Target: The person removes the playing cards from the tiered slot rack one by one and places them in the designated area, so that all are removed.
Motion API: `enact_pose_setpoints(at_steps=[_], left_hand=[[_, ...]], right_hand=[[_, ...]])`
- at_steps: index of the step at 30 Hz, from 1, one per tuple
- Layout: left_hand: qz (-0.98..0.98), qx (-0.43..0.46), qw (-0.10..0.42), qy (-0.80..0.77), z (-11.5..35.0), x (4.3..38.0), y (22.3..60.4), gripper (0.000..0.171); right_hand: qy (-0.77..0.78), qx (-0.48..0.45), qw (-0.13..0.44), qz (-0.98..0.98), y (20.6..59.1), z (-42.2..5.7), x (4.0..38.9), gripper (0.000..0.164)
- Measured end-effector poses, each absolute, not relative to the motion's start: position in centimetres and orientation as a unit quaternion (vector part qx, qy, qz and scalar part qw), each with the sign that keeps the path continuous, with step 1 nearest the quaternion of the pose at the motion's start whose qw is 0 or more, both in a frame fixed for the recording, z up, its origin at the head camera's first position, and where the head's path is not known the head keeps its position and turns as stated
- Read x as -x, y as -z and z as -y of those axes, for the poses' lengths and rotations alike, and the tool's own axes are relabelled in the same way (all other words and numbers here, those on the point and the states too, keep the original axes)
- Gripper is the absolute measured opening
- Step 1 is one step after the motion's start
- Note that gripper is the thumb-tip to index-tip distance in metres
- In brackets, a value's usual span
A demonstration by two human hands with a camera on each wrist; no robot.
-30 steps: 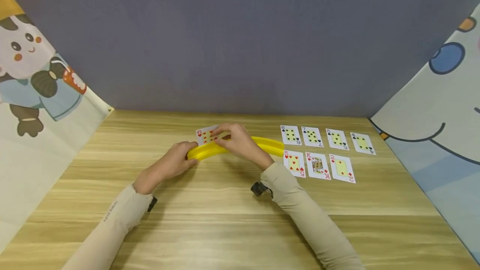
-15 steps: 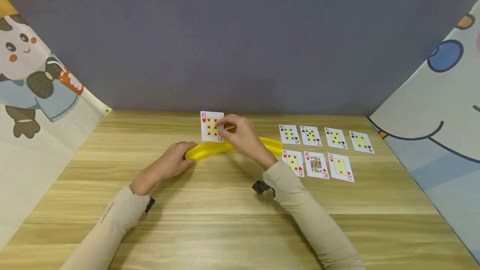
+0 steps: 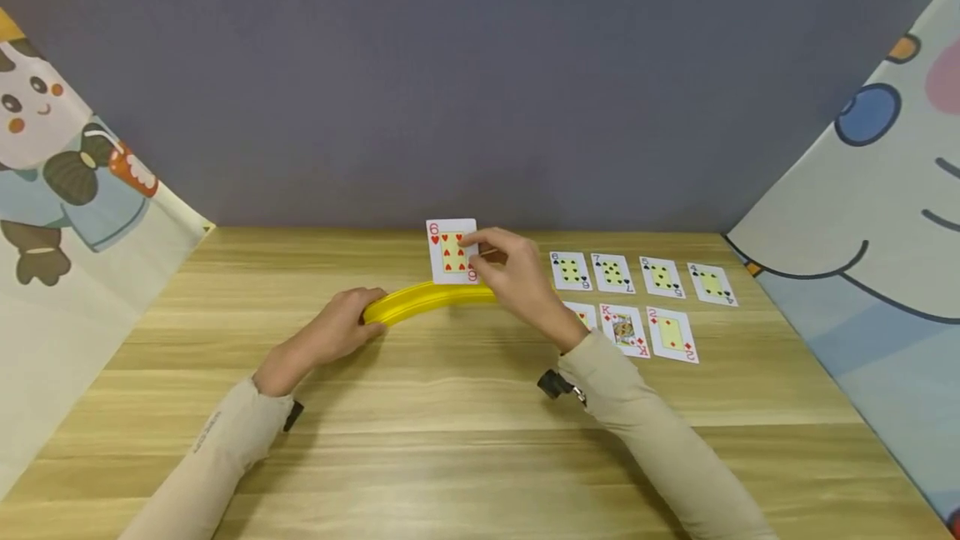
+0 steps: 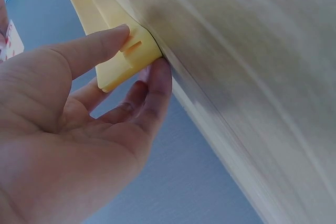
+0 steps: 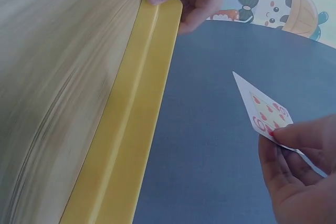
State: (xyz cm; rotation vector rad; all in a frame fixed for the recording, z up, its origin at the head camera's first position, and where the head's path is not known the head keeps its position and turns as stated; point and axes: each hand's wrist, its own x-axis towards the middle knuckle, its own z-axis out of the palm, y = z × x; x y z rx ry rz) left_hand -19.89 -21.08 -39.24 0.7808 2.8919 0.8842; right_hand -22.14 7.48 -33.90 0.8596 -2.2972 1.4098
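A curved yellow card holder [image 3: 420, 300] stands on the wooden table, a groove running along its length. My left hand [image 3: 341, 327] grips its left end; in the left wrist view the thumb lies on one face of the holder [image 4: 128, 59] and the fingers on the other. My right hand [image 3: 517, 277] pinches a six of hearts playing card [image 3: 448, 252] by its right edge, thumb on the front. The card is upright, face toward me, above the holder's middle. In the right wrist view the card [image 5: 268, 114] is apart from the holder [image 5: 128, 98].
Two rows of face-up cards lie at the right. The back row has several spades, among them a seven [image 3: 612, 273]; in front are a king of diamonds [image 3: 624, 330], a two of diamonds [image 3: 672, 334] and a partly hidden red card [image 3: 587, 317]. A grey wall [image 3: 480, 90] rises behind the table.
My right hand has raised the six of hearts from behind the holder and carried it to the right. My left hand keeps its grip on the holder's end.
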Motion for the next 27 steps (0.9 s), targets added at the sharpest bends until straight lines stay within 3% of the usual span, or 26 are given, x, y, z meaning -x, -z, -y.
enact_pose_setpoints(at_steps=[18, 27], left_hand=[[-0.925, -0.246, 0.016, -0.288, 21.0, 19.6, 39.3, 0.034], [-0.924, -0.25, 0.017, -0.287, 21.1, 19.7, 39.2, 0.033]], right_hand=[[-0.435, -0.252, 0.207, 0.839, 34.3, -17.1, 18.7, 0.026], [-0.411, -0.223, 0.267, 0.843, 35.1, -22.9, 16.9, 0.027]])
